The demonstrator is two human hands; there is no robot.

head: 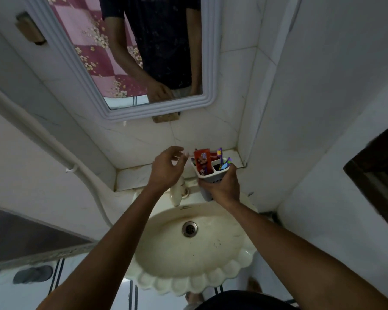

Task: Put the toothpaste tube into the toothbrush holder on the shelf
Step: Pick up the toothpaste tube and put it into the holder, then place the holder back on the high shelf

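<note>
A red toothpaste tube (202,162) stands upright in the left compartment of a white toothbrush holder (207,175). Purple and blue toothbrushes (222,161) stick out of the holder's right compartment. My right hand (222,186) grips the holder from below and lifts it above the sink, in front of the tiled shelf (134,175). My left hand (168,167) hovers just left of the tube with fingers spread and holds nothing.
A cream scalloped sink (188,249) with a white tap (177,193) lies below the hands. A white-framed mirror (126,63) hangs above the shelf. A white pipe (54,148) runs down the left wall. Tiled walls close in on the right.
</note>
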